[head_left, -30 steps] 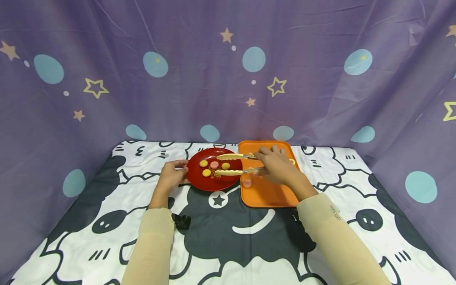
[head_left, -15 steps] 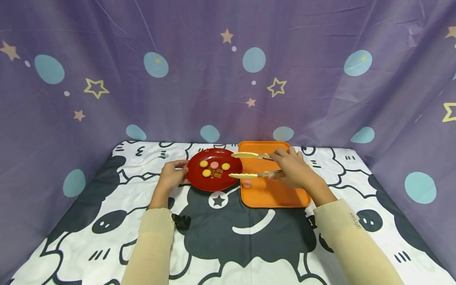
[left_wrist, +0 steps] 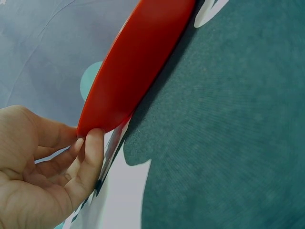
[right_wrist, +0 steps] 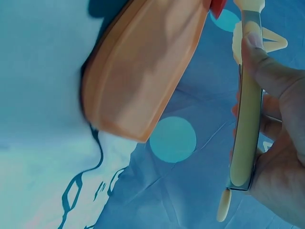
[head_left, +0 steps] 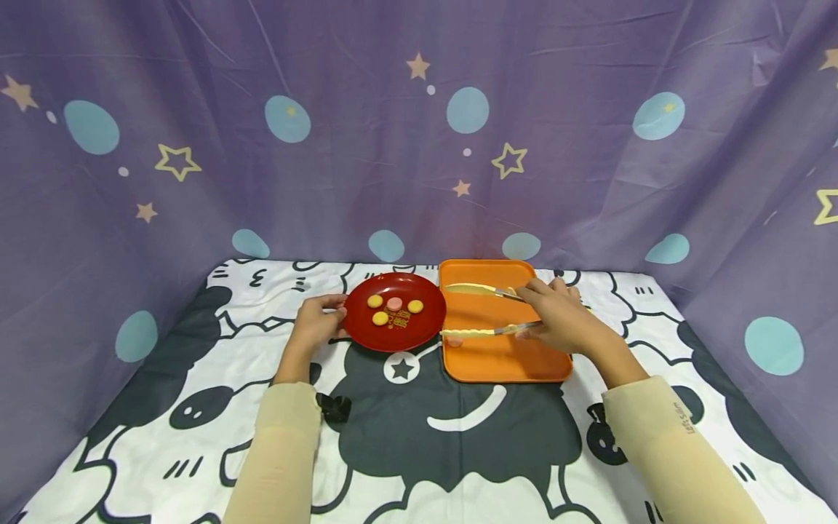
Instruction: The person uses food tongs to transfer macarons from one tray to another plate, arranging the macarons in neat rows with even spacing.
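Observation:
My left hand [head_left: 313, 326] pinches the left rim of a red plate [head_left: 425, 329]; in the left wrist view the thumb and fingers meet at its edge [left_wrist: 88, 121]. Three yellow discs [head_left: 380, 318] and one pink disc [head_left: 394, 303], like small macarons or cookies, lie on that plate. My right hand [head_left: 564, 317] grips tongs [head_left: 473, 289] with cream tips, held above an orange tray [head_left: 504, 366]. The tips are spread apart with nothing between them. Partly behind the nearer tip, another pink disc [head_left: 455, 342] lies at the tray's left side.
Plate and tray stand side by side near the back of a table with a black-and-white cartoon cloth [head_left: 458, 451]. A purple curtain [head_left: 366, 167] with stars and blue ovals hangs behind and at both sides. Something dark sits at the left cuff [head_left: 334, 407].
My right hand has moved right with the tongs, from over the plate to over the tray. The left hand and the plate have stayed put.

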`<state>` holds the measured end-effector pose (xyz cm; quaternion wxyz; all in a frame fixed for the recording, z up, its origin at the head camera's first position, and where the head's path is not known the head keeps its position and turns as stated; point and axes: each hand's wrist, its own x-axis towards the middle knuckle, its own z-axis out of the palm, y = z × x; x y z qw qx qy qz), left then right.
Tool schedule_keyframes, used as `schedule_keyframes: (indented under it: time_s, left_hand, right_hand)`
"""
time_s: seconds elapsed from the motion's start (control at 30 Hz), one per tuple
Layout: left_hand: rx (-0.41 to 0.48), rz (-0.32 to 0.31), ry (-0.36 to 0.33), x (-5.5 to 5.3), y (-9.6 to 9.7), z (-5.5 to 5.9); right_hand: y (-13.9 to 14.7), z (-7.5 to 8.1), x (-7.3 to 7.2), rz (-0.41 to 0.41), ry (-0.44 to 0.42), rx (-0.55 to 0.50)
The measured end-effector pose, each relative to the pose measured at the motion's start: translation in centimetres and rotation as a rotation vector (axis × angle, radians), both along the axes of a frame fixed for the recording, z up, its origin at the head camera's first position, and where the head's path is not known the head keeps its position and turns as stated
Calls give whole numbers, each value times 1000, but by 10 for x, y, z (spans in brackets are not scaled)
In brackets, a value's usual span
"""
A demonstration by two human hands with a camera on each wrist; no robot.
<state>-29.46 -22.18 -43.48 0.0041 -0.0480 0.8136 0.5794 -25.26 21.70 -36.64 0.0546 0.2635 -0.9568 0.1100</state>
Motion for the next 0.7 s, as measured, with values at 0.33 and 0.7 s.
schedule_keyframes:
  time_s: [0.33,0.7]
  left_hand:
    - [1,2,-1,1,1,1]
    - [-5,6,-4,2,1,1]
  right_hand:
    - [16,-3,5,15,-97,-7]
    - [26,-13,4,53,-138,7]
